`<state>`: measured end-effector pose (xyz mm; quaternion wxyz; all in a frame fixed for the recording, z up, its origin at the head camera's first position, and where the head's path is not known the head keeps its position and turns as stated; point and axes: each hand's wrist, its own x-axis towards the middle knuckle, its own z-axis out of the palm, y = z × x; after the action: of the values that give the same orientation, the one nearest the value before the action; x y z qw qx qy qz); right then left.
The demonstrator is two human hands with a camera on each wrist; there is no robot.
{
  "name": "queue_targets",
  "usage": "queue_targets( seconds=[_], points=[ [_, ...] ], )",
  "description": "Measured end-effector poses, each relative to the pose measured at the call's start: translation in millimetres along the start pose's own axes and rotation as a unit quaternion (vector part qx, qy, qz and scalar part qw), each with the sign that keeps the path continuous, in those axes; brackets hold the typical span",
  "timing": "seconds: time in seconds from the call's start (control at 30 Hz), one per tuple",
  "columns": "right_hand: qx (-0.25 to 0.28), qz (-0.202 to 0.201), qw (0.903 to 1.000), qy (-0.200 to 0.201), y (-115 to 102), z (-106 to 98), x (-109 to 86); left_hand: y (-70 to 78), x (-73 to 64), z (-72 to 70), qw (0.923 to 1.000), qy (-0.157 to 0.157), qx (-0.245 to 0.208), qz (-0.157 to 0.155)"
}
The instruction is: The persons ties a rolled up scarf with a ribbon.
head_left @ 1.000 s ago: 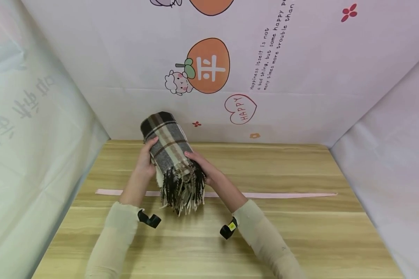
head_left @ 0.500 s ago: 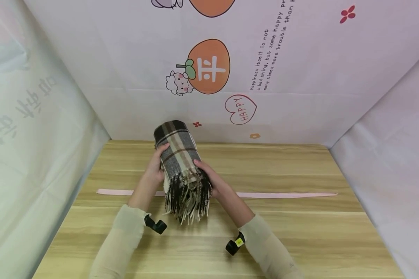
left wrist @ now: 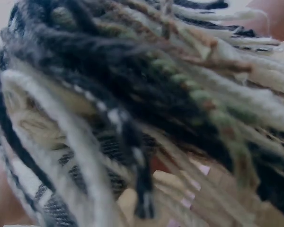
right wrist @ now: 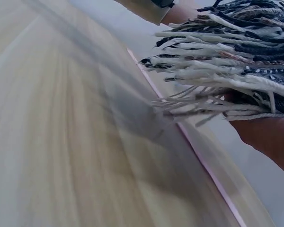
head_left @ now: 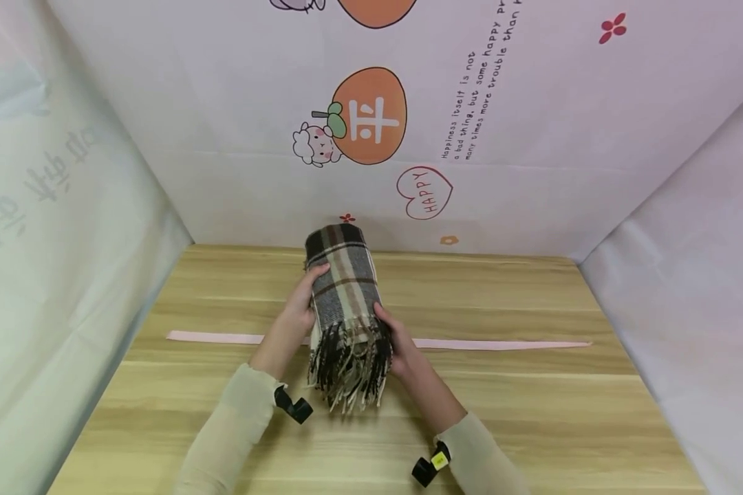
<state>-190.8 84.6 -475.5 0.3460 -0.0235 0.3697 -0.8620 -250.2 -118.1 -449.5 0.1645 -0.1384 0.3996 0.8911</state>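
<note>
A plaid scarf (head_left: 343, 285) in black, grey, cream and brown is folded into a thick bundle, its fringe hanging toward me. My left hand (head_left: 301, 301) grips its left side, thumb on top of the cloth. On the right side, lower down by the fringe, my right hand (head_left: 400, 342) holds it too, thumb on the upper face. The fingers underneath are hidden by the cloth. Tangled fringe (left wrist: 118, 85) fills most of the left wrist view. In the right wrist view, the fringe (right wrist: 227, 61) hangs above the table, with a shadow below.
A thin pink strip (head_left: 501, 344) runs across the wooden table (head_left: 532, 419), passing behind the scarf and forearms. White printed sheeting (head_left: 532, 192) stands at the back, with more white sheeting on both sides. A small black camera is strapped to each wrist.
Both hands have carried the scarf to the right and nearer to me, and it has turned more upright in the head view. The grip stays the same.
</note>
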Motion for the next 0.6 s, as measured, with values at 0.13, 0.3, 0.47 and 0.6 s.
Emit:
queue_targets(
  seconds=[0.13, 0.3, 0.47, 0.6],
  points=[
    [0.005, -0.004, 1.0, 0.0, 2.9, -6.6, -10.9, -12.3, 2.8, 5.3, 0.9999, -0.011, 0.007, -0.003],
    [0.027, -0.001, 0.9996, -0.001, 5.2, -14.8, -24.0, -27.4, 7.7, 10.5, 0.9998, -0.019, 0.007, -0.007],
    [0.035, -0.004, 0.9993, -0.015, 6.4, -25.3, -36.8, -45.2, 14.4, 16.4, 0.9996, -0.015, 0.019, -0.014],
    [0.039, 0.001, 0.9992, -0.012, 8.9, -35.0, -48.7, -61.7, 19.6, 20.7, 0.9991, -0.005, 0.037, -0.022]
  ],
)
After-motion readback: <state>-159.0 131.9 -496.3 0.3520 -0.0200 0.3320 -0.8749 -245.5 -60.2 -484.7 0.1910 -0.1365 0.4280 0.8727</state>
